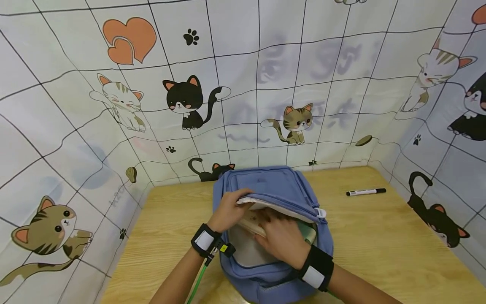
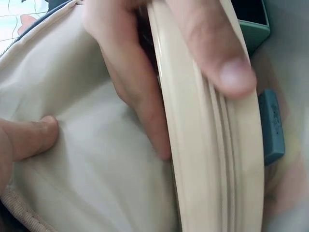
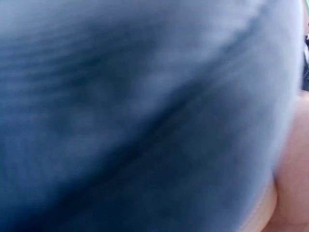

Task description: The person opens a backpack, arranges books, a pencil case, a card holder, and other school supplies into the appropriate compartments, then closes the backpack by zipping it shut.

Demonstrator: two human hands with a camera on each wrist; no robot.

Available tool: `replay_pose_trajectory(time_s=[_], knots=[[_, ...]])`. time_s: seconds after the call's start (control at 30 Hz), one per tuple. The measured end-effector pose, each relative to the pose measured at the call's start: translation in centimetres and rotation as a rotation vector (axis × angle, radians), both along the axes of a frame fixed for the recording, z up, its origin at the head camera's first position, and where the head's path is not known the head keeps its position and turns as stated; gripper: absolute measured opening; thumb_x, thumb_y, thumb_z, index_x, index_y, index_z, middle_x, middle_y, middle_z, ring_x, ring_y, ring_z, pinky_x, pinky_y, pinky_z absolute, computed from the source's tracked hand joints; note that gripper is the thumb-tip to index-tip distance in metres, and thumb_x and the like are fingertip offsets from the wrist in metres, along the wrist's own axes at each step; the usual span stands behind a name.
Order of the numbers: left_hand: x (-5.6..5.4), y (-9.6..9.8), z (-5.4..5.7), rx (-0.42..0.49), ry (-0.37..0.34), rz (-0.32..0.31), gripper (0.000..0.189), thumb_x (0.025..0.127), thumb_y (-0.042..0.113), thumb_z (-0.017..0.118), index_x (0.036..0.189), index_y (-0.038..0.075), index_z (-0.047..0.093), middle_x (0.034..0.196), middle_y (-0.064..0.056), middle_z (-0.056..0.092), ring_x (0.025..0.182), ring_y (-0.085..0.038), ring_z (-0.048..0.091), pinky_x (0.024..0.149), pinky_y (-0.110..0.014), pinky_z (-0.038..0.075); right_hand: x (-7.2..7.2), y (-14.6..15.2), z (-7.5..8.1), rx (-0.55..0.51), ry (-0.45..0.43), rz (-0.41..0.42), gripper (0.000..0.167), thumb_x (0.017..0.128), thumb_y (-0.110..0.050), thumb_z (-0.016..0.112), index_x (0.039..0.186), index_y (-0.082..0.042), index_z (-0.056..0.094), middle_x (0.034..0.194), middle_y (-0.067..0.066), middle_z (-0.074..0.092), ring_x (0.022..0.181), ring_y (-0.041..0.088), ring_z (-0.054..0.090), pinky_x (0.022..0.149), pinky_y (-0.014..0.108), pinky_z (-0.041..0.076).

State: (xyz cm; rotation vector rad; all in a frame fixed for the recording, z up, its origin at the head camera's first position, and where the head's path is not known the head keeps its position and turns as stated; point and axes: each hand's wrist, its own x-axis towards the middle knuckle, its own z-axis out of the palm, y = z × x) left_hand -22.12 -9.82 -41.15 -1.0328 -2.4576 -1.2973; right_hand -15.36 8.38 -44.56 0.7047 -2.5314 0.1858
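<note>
The blue backpack [image 1: 262,183] is laid on the tabletop [image 1: 178,219] with its main pocket [image 1: 244,249] unzipped, so the opening of the bag can be counted as done. The edge of the flap [image 1: 281,204] is held up by the left hand [image 1: 228,210], gripped in its fingers, with one fingertip pressed against the pale lining [image 2: 63,82]. Within the opening, the cream case [image 2: 190,159] is grasped by the right hand [image 1: 284,237], thumb on one side and fingers on the other. Near it in the pocket, a green box [image 2: 253,35] and a small teal block [image 2: 272,126] are seen, neither of them held. Whether the case is being put in or drawn out cannot be told. The work is judged to be midway: the case has not been let go, and the pocket has not been zipped up. A marker [image 1: 366,192] is left outside the bag, well apart from both hands.
</note>
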Motion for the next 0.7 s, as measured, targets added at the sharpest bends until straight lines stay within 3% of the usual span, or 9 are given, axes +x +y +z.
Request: replay_pose_trajectory(time_s=[0.13, 0.2, 0.27, 0.37, 0.43, 0.5, 0.57, 0.7], knots=[[0.1, -0.5, 0.0, 0.041, -0.02, -0.007, 0.029, 0.087, 0.013, 0.063, 0.11, 0.031, 0.062, 0.104, 0.009, 0.067, 0.093, -0.004, 0.062, 0.074, -0.023, 0.052, -1.0, -0.8, -0.4, 0.021, 0.177, 0.004, 0.064, 0.069, -0.055, 0.072, 0.117, -0.013, 0.062, 0.105, 0.009, 0.062, 0.075, 0.023, 0.062, 0.051, 0.035, 0.048], [0.3, -0.5, 0.1, 0.043, -0.023, 0.001, 0.033, 0.086, 0.009, 0.064, 0.111, 0.03, 0.062, 0.105, 0.008, 0.067, 0.093, -0.004, 0.062, 0.075, -0.023, 0.051, -1.2, -1.0, -0.5, 0.021, 0.216, 0.016, 0.068, 0.07, -0.057, 0.07, 0.12, -0.012, 0.059, 0.106, 0.01, 0.061, 0.08, 0.023, 0.062, 0.054, 0.034, 0.05], [0.7, -0.4, 0.3, 0.041, -0.026, 0.013, 0.034, 0.084, 0.006, 0.064, 0.111, 0.028, 0.063, 0.104, 0.006, 0.067, 0.093, -0.006, 0.063, 0.074, -0.023, 0.051, -1.1, -0.8, -0.3, 0.018, 0.158, 0.042, 0.07, 0.072, -0.059, 0.067, 0.123, -0.013, 0.056, 0.112, 0.01, 0.059, 0.093, 0.023, 0.061, 0.065, 0.034, 0.052], [1.8, -0.2, 1.0, 0.034, -0.03, 0.01, 0.032, 0.084, 0.003, 0.063, 0.111, 0.02, 0.064, 0.103, 0.0, 0.068, 0.09, -0.009, 0.064, 0.072, -0.023, 0.051, 0.3, 0.2, 0.3, -0.008, -0.085, 0.098, 0.077, 0.07, -0.057, 0.071, 0.13, -0.013, 0.05, 0.13, 0.011, 0.05, 0.111, 0.026, 0.054, 0.078, 0.039, 0.051], [2.4, -0.1, 1.5, 0.034, -0.051, 0.001, 0.03, 0.085, 0.001, 0.062, 0.111, 0.016, 0.064, 0.102, -0.003, 0.069, 0.085, -0.012, 0.065, 0.068, -0.022, 0.05, 1.6, 0.9, 0.7, 0.012, -0.238, 0.118, 0.08, 0.069, -0.053, 0.074, 0.133, -0.015, 0.047, 0.139, 0.011, 0.041, 0.12, 0.029, 0.048, 0.08, 0.042, 0.05], [2.9, -0.1, 2.0, 0.037, -0.064, -0.003, 0.028, 0.086, 0.001, 0.06, 0.111, 0.013, 0.064, 0.101, -0.005, 0.069, 0.077, -0.016, 0.064, 0.062, -0.021, 0.049, 2.8, 1.5, 1.0, 0.049, -0.314, 0.141, 0.077, 0.071, -0.039, 0.077, 0.137, -0.015, 0.044, 0.143, 0.011, 0.037, 0.126, 0.032, 0.043, 0.078, 0.043, 0.051], [3.0, 0.0, 2.2, 0.039, -0.065, 0.002, 0.027, 0.087, 0.001, 0.059, 0.111, 0.012, 0.064, 0.1, -0.005, 0.069, 0.075, -0.017, 0.064, 0.061, -0.02, 0.048, 3.4, 1.8, 1.1, 0.087, -0.304, 0.16, 0.069, 0.075, -0.023, 0.075, 0.136, -0.017, 0.045, 0.143, 0.009, 0.039, 0.128, 0.033, 0.041, 0.075, 0.04, 0.053], [2.7, 0.2, 2.4, 0.048, -0.03, -0.004, 0.025, 0.086, 0.003, 0.062, 0.108, 0.013, 0.065, 0.098, -0.003, 0.069, 0.082, -0.014, 0.065, 0.067, -0.021, 0.051, 3.3, 1.8, 0.9, 0.099, -0.172, 0.161, 0.055, 0.08, -0.006, 0.069, 0.131, -0.019, 0.053, 0.136, 0.004, 0.049, 0.127, 0.028, 0.044, 0.068, 0.035, 0.055]])
